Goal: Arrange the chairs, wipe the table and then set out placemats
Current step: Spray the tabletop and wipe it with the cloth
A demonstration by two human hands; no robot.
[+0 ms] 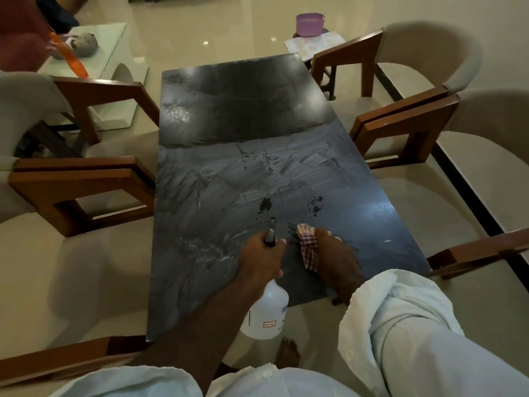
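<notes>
A long black table (229, 116) runs away from me, its near half streaked and wet, with dark droplets beside the nozzle. My left hand (262, 257) grips the neck and trigger of a white spray bottle (266, 310), nozzle pointing at the tabletop. My right hand (333, 256) presses a purple-and-white checked cloth (307, 239) on the table near its front right. Beige chairs with brown wooden arms stand along both sides: two on the left (83, 190) and two on the right (406, 133).
Placemats (312, 45) lie on a small stand beyond the table's far right corner, with a purple tub (309, 24) on them. A white side table (94, 55) stands at the far left. My bare foot (287, 353) is on the shiny tiled floor.
</notes>
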